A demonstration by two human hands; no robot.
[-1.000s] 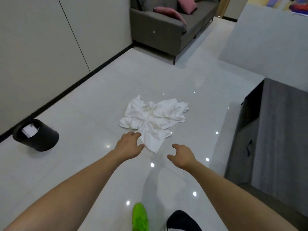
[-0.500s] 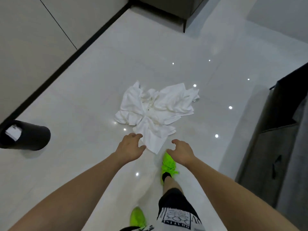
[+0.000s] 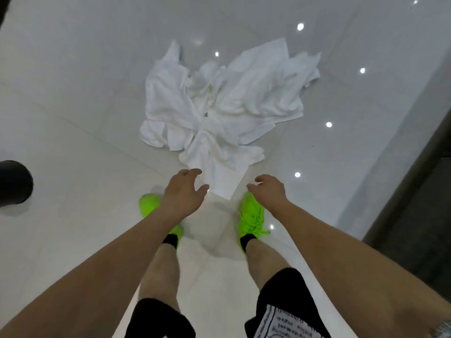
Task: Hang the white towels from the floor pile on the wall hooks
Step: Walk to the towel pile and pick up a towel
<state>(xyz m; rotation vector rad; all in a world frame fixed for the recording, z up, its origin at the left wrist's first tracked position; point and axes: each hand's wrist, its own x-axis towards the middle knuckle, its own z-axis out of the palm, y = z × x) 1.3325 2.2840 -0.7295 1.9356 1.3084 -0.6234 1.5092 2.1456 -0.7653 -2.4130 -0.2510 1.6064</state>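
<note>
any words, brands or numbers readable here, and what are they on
White printed patch on the black shorts: rows of dark print, too blurred and too small to read.
White towels: no label or print shows.
Green shoes: no brand mark can be made out.
Nothing else in view carries text.

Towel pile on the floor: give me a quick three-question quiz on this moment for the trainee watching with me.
1. True or false: the left hand already grips a towel from the towel pile.
2. Which lies nearest the pile's near corner? A) the black bin B) the right hand C) the dark cabinet
3. Fill in: the person wears bright ____ shoes.

Key:
1. False; both hands hover open, just short of the near corner.
2. B
3. green
</note>
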